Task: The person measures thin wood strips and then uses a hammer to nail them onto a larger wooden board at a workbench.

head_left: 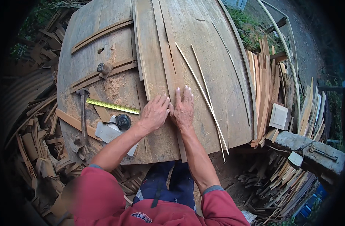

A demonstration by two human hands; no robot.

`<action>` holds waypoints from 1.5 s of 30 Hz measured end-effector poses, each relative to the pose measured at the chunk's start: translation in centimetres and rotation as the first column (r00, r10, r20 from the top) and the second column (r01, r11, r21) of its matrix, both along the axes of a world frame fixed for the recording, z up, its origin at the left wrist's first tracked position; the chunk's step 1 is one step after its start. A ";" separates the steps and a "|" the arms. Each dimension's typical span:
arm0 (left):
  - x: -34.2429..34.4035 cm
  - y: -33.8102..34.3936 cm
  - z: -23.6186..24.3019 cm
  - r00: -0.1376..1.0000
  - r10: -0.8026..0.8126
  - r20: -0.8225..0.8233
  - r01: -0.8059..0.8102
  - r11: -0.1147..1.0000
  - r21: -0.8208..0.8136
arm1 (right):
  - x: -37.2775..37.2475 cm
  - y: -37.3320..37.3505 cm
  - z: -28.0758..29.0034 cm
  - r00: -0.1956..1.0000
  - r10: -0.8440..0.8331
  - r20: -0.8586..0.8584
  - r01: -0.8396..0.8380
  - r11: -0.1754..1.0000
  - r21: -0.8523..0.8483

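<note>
My left hand (154, 113) bends its fingers over a pale wooden plank (151, 56) that lies lengthwise on the worktable, gripping it. Beside it, my right hand (183, 109) lies with fingers stretched out on a neighboring split board (166, 49), its thumb near my left fingertips. To the left lie an extended yellow measuring tape (112, 106), its black case (123, 121), a hammer (83, 109), a grey sheet (106, 132) and a small metal-and-wood tool (104, 69). Two thin light sticks (200, 84) rest right of my right hand.
The wooden worktable (229, 94) carries sawdust and grooved strips (100, 34). Scrap wood (36, 150) is piled on the left. Upright offcuts (261, 83), a white block (278, 115) and a concrete ledge (304, 147) stand right, with a curved rail (291, 45) beyond.
</note>
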State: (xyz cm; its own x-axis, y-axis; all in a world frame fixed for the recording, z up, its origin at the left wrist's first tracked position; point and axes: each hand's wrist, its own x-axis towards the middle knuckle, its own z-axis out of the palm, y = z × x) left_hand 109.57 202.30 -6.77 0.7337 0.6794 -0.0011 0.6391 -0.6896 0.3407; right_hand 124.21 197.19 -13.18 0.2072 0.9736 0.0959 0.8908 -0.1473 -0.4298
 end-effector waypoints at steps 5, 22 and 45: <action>-4.2 -7.4 0.1 0.978 -0.121 -0.170 0.122 0.993 -0.007 | -0.3 -1.6 1.0 0.998 0.049 -0.029 -0.050 0.998 -0.033; -2.0 24.1 -3.9 0.669 0.726 -0.157 -0.743 0.658 -0.122 | 0.2 -1.0 1.4 0.999 0.052 -0.002 -0.052 0.998 -0.027; -11.5 22.3 1.7 0.787 0.377 -0.488 -0.390 0.917 0.081 | 1.1 -1.3 1.6 0.998 0.059 0.001 -0.059 0.997 -0.047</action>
State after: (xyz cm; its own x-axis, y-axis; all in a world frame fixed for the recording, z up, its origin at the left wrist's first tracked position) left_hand 98.03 224.59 -5.05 0.3124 0.9001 -0.3039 0.9346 -0.3484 -0.0713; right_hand 125.27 195.86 -11.62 0.1488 0.9876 0.0506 0.8995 -0.1139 -0.4217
